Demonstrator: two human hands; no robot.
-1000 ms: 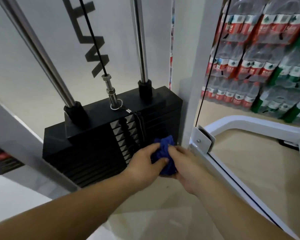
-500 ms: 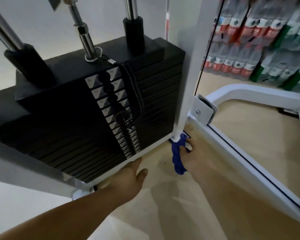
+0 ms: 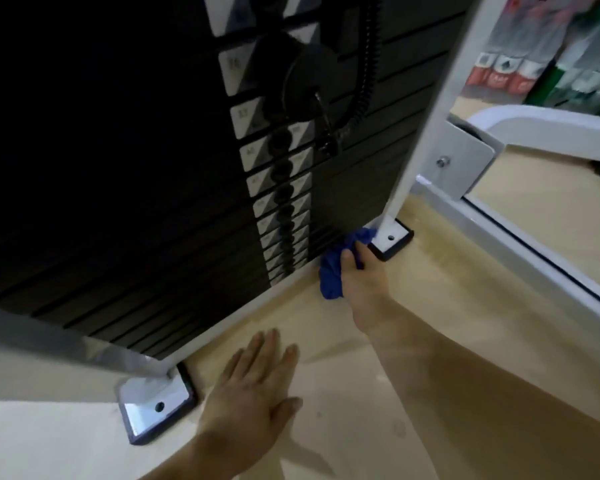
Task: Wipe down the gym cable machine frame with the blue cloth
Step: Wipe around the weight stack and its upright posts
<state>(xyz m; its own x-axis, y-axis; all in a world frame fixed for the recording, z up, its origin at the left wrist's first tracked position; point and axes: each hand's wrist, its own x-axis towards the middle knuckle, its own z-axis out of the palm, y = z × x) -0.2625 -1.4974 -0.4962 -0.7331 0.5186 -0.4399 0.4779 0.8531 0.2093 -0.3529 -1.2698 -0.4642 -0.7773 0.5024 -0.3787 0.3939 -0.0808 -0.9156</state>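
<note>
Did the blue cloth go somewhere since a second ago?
Yes. The blue cloth went down, from the front of the weight stack to the white post's foot plate at the floor.

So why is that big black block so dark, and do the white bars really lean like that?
Head view: the weight stack sits in deep shadow, only its pale labels showing; the white upright probably leans from the wide-angle lens; the bottle packs top right are blurred; the blue cloth in the right hand reads clearly.
</note>
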